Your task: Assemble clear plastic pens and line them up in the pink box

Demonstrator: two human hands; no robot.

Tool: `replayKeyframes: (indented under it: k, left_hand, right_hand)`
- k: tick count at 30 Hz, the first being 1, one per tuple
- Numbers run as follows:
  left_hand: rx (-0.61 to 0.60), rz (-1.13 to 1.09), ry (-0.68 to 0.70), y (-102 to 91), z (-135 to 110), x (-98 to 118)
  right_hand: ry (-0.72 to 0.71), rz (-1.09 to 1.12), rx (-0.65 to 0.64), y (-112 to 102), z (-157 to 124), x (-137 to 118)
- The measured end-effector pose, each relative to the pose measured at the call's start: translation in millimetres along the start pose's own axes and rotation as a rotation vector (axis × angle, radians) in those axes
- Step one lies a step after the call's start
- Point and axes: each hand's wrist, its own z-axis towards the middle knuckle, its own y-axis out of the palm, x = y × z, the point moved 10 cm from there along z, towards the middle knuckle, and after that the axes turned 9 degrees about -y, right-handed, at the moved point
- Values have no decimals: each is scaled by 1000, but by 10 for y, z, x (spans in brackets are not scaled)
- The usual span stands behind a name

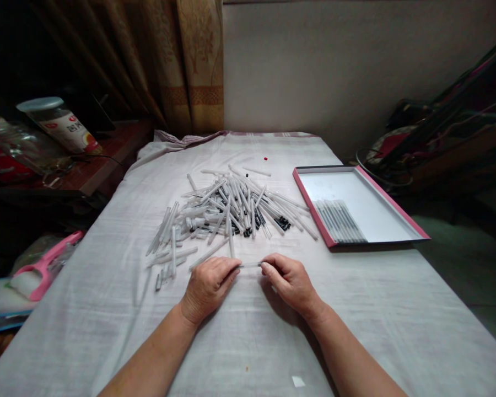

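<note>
Head view, fingers point(226, 266) pinching tube point(251, 264), roomy tray point(391, 202) (pink-edged)

"How's the left hand point(210, 284)?"
"Back upward, thumb point(230, 279) pressed toward forefinger point(227, 264); its bare forearm point(152, 350) slants in from below."
"And the right hand point(290, 281)?"
"Pinching too; fingertips facing the left's, just apart."

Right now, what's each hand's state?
Left hand: closed, pinching one end of a thin tube.
Right hand: closed, pinching its other end.

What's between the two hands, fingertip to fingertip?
A thin, pale pen-like piece, pinched by the left hand at one end and the right hand at the other. Shown in the head view.
</note>
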Motion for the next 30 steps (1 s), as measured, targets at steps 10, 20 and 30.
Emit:
replayKeyframes:
  k: [10,20,30]
  left_hand:
    - [1,-27,-8,-19,19,20]
    - [-5,-9,10,-2,0,24]
    - [2,-12,29,1,-6,40]
  right_hand:
    - [8,25,-59,39,3,-11]
    - [7,-39,-38,50,1,6]
    - [26,-8,-50,88,-14,40]
